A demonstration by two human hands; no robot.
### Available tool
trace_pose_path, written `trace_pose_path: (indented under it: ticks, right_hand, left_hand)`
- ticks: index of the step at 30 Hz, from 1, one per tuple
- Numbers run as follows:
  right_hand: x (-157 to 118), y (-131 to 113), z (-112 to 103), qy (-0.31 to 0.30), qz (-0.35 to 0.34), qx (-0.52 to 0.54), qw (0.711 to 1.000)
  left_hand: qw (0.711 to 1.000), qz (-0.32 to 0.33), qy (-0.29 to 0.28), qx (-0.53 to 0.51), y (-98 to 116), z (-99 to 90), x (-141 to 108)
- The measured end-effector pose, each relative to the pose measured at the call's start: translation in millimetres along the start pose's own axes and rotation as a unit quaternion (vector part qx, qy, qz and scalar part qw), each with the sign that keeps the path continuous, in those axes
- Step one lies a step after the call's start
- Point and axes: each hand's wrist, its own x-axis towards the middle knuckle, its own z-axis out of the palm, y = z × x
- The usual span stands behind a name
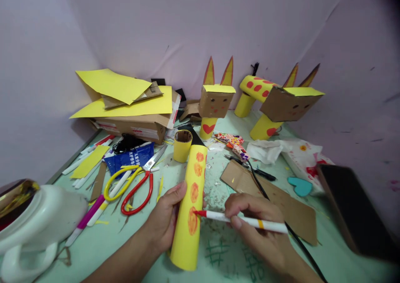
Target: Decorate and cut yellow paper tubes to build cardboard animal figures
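Note:
My left hand (167, 214) is wrapped round a yellow paper tube (186, 245), which stands out from the table at a tilt. A row of orange-red oval spots runs down its side. In my right hand (259, 224) is a red marker (218, 217) with a white barrel, held like a pen. Its tip touches the lowest large spot on the tube. Just behind the tube's top end sits a short yellow cardboard ring (183, 146). Red-and-yellow-handled scissors (137, 183) lie left of my left hand.
Behind stand cardboard animals with yellow bodies, one in the middle (217, 101) and one at right (287, 103). Yellow sheets (121, 108) top a box at back left. A white mug (37, 224), a phone (353, 208), a cardboard piece (281, 201), a glue gun (233, 143) and markers surround the hands.

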Motion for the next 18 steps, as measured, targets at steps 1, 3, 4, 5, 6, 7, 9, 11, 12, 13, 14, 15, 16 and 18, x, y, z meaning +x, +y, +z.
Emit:
trace_pose_path:
  ticks: [1,3,4,5,6,7,9,11,12,13,14,15,16,18]
  right_hand:
    - [0.0,0.5,-0.3,-0.001,0.0,0.0,1.0]
    - [0.1,0.7,-0.4,-0.017,-0.004,0.007,1.0]
    - [0.2,0.5,-0.2,-0.023,-0.006,0.009,1.0]
    - [0.4,0.2,-0.1,-0.025,-0.005,0.008,1.0]
    - [0.6,-0.2,0.1,-0.022,-0.001,0.003,1.0]
    - [0.9,-0.6,0.1,-0.014,0.005,-0.005,1.0]
    - [1.8,-1.1,0.0,0.0,0.019,-0.019,1.0]
    - [3.0,-1.3,-0.3,-0.002,0.029,-0.015,0.999]
    - [3.6,-1.2,-0.5,-0.012,0.029,-0.005,1.0]
    - [4.2,-1.0,-0.6,-0.025,0.026,0.01,0.999]
    - [4.7,-0.6,-0.6,-0.037,0.019,0.028,0.999]
    - [5.0,-0.1,-0.7,-0.049,0.01,0.044,0.998]
    - [5.4,0.5,-0.7,-0.055,-0.001,0.057,0.997]
    - [6.0,2.1,-0.9,-0.051,-0.019,0.07,0.996]
  left_hand:
    - [1.0,0.001,-0.001,0.001,-0.1,0.0,0.3]
    - [1.0,0.005,-0.005,0.002,-0.4,-0.2,1.0]
    - [1.0,0.007,-0.007,0.002,-0.5,-0.5,1.3]
    - [1.0,0.008,-0.007,0.003,-0.4,-0.7,1.4]
    - [1.0,0.008,-0.003,0.003,-0.3,-0.9,1.4]
    - [1.0,0.007,0.001,0.004,-0.1,-1.1,1.1]
    - [1.0,0.003,0.009,0.005,0.7,-1.2,0.3]
    - [1.0,-0.004,0.008,0.006,1.3,-0.9,-0.8]
    - [1.0,-0.007,0.004,0.006,1.6,-0.6,-1.2]
    - [1.0,-0.009,-0.001,0.006,1.7,-0.4,-1.5]
    - [1.0,-0.008,-0.005,0.004,1.7,-0.1,-1.6]
    - [1.0,-0.008,-0.009,0.003,1.7,0.2,-1.7]
    - [1.0,-0.007,-0.011,0.002,1.7,0.5,-1.6]
    - [1.0,-0.008,-0.01,0.002,1.6,0.7,-1.5]
